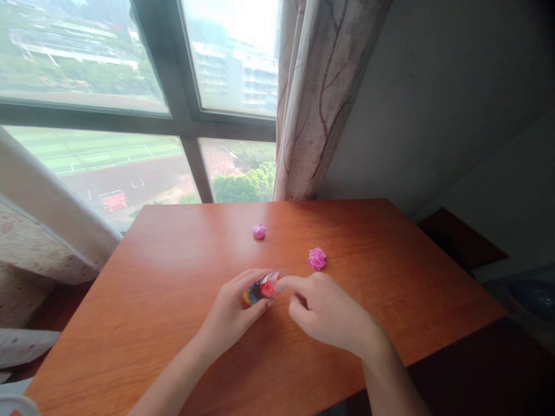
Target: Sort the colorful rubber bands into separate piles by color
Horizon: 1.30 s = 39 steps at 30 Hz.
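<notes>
- The left hand (232, 303) is gripping the jar (266, 286), its fingers wrapping over the top and its thumb pressing below.
- The right hand (327, 309) is pointing its index finger at the jar's red end, the other fingers curling in; whether that fingertip is touching, entering or pinching anything, I cannot tell.
- The jar is lying sideways in the left hand, just above or against the table (130, 323), near its middle.
- The handling is looking partway along: the hold is already made and the finger is at the end, but the jar is not yet standing free; how much is remaining inside is unclear.
- Both pink pieces are resting beyond the hands, untouched.
- The jar is showing a small, glossy, rounded form in red, white, dark blue and yellow.
- The ball (259, 232) is looking smooth, with thin wisps sticking out.
- The tuft (317, 259) is bunching into crinkled, stringy loops.
- The table is showing reddish wood grain, shining with window light.
</notes>
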Each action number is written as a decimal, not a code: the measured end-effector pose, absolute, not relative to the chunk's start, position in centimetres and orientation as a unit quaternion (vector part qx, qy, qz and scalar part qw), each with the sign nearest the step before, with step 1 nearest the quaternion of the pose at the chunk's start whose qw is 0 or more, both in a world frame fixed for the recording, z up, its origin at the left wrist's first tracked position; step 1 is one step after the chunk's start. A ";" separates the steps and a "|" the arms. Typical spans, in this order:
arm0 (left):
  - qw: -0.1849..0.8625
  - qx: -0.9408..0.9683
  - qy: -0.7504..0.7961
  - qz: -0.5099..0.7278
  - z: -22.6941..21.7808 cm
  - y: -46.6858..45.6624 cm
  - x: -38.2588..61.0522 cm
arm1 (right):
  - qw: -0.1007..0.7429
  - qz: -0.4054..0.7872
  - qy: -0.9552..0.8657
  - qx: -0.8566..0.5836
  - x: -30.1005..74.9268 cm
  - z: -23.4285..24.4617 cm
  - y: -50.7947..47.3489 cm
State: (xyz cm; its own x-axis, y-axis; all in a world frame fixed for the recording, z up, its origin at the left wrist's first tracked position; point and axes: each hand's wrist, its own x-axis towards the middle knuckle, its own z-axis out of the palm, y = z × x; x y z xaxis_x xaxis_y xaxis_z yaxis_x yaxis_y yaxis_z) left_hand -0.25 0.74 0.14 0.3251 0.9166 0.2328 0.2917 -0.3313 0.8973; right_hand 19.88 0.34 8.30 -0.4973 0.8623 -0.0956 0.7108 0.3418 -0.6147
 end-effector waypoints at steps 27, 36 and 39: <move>0.406 0.662 0.485 0.401 -0.6 0.9 -0.6 | 0.386 0.222 -0.662 -0.603 26.7 1.2 6.2; 0.400 0.657 0.494 0.406 -0.3 0.9 -0.4 | 0.196 -0.015 -0.756 -0.625 26.1 -3.8 7.7; 0.391 0.662 0.492 0.410 -0.3 0.9 -0.4 | 0.144 -0.056 -0.765 -0.625 25.5 -3.8 7.5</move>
State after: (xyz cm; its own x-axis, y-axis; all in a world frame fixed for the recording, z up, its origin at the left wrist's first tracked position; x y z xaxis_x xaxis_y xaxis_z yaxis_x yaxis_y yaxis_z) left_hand -0.45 0.88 -0.32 0.1810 0.9707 0.1578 0.3300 -0.2111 0.9201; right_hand 25.48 7.46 -3.80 -0.1778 0.9401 0.2907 0.9725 0.2131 -0.0942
